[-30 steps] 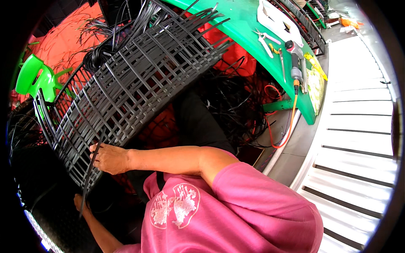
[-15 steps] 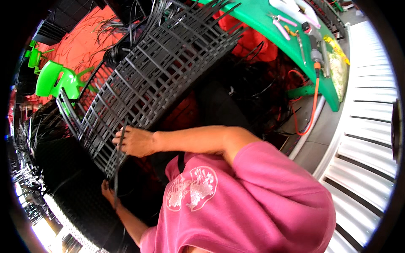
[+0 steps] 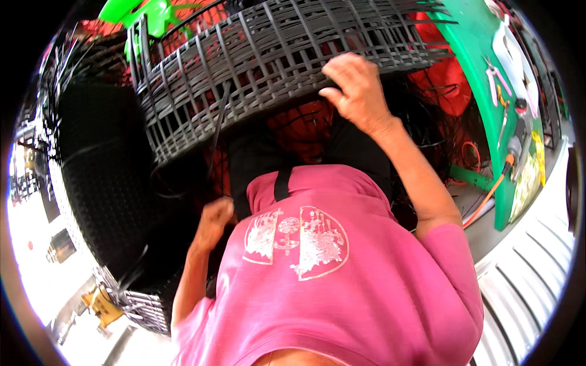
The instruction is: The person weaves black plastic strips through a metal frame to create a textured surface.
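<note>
A woven panel of flat black strips (image 3: pixel 244 73) slants across the upper middle, over my lap. My right hand (image 3: pixel 357 88) is at its near edge, right of the middle. Its fingers are bent, the thumb stands apart from them, and no strip shows between. My left hand (image 3: pixel 217 215) is low, below the panel and close to my body, with its fingers curled in. A loose black strip (image 3: pixel 218 122) hangs from the panel down toward this hand. Whether the fingers hold its end is lost in the dark and blur.
At right, a green table (image 3: pixel 473 55) bears pink-handled pliers (image 3: pixel 497 79) and a corded tool (image 3: pixel 517 137) with an orange cable. A bright green chair (image 3: pixel 155 15) stands at the upper left. A large black woven piece (image 3: pixel 97 183) fills the left side.
My right hand has left the loose strip and moved right along the panel's near edge. My left hand has come in toward my body. The view has turned, so the panel lies higher.
</note>
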Demonstrator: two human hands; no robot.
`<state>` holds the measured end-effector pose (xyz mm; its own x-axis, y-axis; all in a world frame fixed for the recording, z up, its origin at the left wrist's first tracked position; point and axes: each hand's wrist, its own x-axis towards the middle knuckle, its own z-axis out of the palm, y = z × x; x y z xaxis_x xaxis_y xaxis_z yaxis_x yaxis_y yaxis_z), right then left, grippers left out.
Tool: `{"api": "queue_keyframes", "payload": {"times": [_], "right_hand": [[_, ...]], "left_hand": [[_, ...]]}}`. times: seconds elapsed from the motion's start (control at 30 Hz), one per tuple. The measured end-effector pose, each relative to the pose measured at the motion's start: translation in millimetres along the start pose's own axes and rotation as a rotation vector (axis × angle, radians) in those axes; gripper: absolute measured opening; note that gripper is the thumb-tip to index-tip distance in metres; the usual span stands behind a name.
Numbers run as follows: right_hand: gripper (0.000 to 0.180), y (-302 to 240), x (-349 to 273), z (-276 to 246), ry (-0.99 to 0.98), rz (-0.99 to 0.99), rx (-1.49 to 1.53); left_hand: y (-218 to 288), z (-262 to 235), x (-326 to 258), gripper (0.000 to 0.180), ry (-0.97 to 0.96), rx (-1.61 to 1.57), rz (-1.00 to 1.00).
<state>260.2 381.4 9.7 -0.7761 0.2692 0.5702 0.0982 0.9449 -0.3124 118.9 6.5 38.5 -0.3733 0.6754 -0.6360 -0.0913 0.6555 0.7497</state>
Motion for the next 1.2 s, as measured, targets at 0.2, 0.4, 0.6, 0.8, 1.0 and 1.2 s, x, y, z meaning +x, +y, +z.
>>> {"api": "queue_keyframes", "payload": {"times": [0.2,0.4,0.6,0.8,1.0,1.2], "right_hand": [[0.071,35,16,5,-0.296,0.006,-0.246],[0.064,41,0,5,-0.294,-0.005,-0.198],[0.062,41,-23,23,-0.148,0.019,-0.17],[0.08,56,-14,-5,-0.133,0.095,-0.218],[0.068,93,-51,-27,-0.163,0.371,-0.481],[0.039,-44,-17,38,-0.104,-0.167,-0.204]], "left_hand": [[119,52,113,0.036,0.444,0.833,1.013],[108,71,180,0.067,0.64,1.07,0.874],[96,70,170,0.06,0.602,1.012,0.904],[66,-2,122,0.061,0.762,1.275,0.566],[-76,-109,39,0.058,1.217,1.169,0.115],[-22,-65,30,0.056,1.39,1.166,0.428]]}}
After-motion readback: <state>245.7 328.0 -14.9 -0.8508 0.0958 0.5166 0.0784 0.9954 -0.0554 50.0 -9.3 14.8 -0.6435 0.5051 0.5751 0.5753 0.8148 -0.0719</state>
